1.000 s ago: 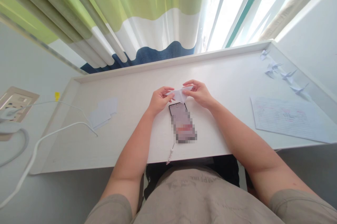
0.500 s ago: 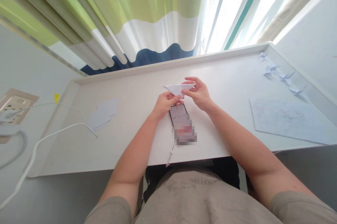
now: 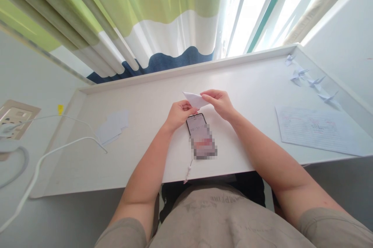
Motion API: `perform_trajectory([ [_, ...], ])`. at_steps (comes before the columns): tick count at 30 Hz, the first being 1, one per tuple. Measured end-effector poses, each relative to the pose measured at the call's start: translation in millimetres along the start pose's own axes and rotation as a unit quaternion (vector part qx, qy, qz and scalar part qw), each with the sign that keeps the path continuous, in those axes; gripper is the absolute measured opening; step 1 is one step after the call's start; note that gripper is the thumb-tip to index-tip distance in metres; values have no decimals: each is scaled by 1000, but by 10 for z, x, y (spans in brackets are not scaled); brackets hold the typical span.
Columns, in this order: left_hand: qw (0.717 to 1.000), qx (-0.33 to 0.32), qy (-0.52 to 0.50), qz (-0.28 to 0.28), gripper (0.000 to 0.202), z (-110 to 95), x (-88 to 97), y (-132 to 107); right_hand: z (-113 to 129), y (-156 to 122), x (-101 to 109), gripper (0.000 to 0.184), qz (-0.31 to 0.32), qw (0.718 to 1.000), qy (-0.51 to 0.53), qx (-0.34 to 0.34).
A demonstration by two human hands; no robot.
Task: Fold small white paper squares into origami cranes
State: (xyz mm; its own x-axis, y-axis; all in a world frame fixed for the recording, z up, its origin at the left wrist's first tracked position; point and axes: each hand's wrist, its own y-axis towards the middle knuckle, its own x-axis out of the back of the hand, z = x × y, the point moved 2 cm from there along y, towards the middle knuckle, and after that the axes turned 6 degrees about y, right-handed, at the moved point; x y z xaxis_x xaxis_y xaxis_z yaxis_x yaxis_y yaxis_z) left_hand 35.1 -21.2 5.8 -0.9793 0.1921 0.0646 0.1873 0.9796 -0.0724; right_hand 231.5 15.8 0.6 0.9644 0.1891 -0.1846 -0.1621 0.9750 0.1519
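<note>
A folded piece of white paper is held up between my two hands, above the desk and just beyond the phone. My left hand grips its lower left part, fingers curled behind it. With thumb and fingers my right hand pinches the right end of the paper, covering that corner. The phone lies face up on the desk below my hands, a timer on its screen and its lower part blurred out. A beaded strap trails from it toward the desk's front edge.
Several folded paper figures stand along the right rim of the white desk. A sheet with handwriting lies at the right. Loose white paper pieces and a white cable are on the left. A curtain hangs behind.
The paper has turned from a wide, level triangle to a slanted shape, its right corner now covered by my right hand. My right fingers have come down from above the paper's edge and closed on it.
</note>
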Motion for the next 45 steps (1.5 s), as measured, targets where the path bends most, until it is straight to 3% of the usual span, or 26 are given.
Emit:
perform_trajectory([
  [8,1000,-8,30,6,37,3,41,6,95,-34,7,49,70,995,-65,22],
  [14,999,-43,8,15,36,-31,15,-7,211,-112,-63,41,56,986,-115,105],
  [22,996,-94,7,-1,28,-62,-7,-30,279,-173,-137,44,54,977,-130,161],
  [31,996,-77,39,-22,39,-64,21,-45,340,-210,-164,34,74,970,-147,180],
  [33,993,-100,64,-14,40,-63,41,-48,321,-201,-157,33,72,970,-144,182],
  [38,958,-246,137,-54,54,-171,111,-98,282,-183,-136,24,70,967,-142,197],
  [41,940,-295,158,-74,35,-239,122,-123,275,-178,-132,25,68,968,-146,191],
  [45,942,-286,158,-76,18,-259,94,-127,283,-176,-139,28,74,970,-144,181],
])
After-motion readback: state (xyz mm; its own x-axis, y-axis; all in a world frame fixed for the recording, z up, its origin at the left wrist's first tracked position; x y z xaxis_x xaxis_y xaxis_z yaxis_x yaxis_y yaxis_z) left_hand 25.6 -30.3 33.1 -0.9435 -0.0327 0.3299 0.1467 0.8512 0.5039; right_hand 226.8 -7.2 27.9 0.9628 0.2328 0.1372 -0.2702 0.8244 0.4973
